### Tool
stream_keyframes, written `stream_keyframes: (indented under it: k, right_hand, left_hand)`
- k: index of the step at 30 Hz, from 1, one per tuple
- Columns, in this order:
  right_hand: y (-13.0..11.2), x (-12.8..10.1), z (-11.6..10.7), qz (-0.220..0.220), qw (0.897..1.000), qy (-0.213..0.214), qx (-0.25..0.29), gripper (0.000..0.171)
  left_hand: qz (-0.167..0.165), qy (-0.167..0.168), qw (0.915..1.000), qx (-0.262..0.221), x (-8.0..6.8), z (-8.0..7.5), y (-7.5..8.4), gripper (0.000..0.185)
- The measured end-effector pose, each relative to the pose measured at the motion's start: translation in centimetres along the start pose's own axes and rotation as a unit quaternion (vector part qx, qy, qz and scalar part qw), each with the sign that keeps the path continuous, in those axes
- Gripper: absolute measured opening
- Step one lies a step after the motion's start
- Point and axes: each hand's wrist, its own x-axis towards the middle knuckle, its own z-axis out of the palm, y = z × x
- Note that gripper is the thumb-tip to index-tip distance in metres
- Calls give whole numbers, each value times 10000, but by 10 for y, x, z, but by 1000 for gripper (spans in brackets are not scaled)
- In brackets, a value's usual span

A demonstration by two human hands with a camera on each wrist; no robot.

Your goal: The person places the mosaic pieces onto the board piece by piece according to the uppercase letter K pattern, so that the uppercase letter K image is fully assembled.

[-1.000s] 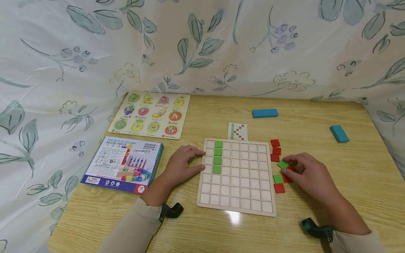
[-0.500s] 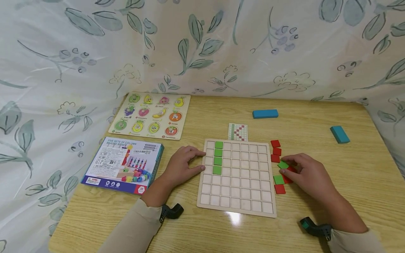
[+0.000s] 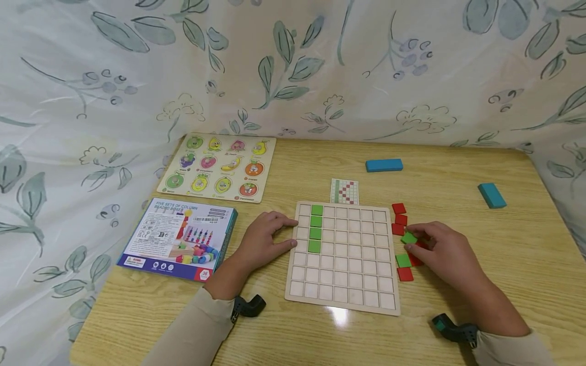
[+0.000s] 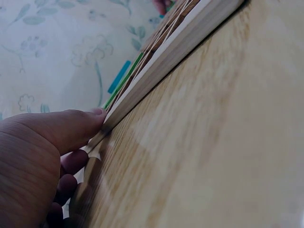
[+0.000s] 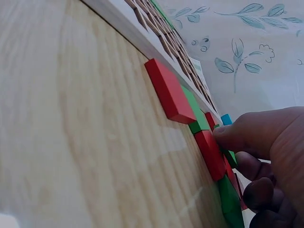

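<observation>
Right hand (image 3: 446, 254) covers the red tiles (image 3: 418, 252) under its grip; how many sit there can't be told. Pattern card (image 3: 344, 191) beyond the grid board (image 3: 343, 256) too small to read. Left wrist view: board cut off by the top edge, left hand (image 4: 42, 156) by the frame edges.

Head view looks down; wrist views skim the shared grid board (image 3: 342, 256) closely.

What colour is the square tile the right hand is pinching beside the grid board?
Green: the tile in the right hand. Head view shows it best.
</observation>
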Motion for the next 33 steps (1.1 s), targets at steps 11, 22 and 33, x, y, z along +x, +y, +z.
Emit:
stream_keyframes:
  k: [11, 22, 33]
  right_hand:
    - [-2, 0, -2, -29, 9999, 13, 102, 39]
    - [-9, 1, -1, -373, 9990, -20, 255, 37]
    - [-25, 2, -1, -519, 9979, -200, 332, 37]
  left_hand:
    - [7, 4, 10000, 12, 0, 0, 1, 43]
    - [-21, -25, 10000, 14, 1, 0, 1, 43]
    - [14, -5, 10000, -26, 1, 0, 0, 43]
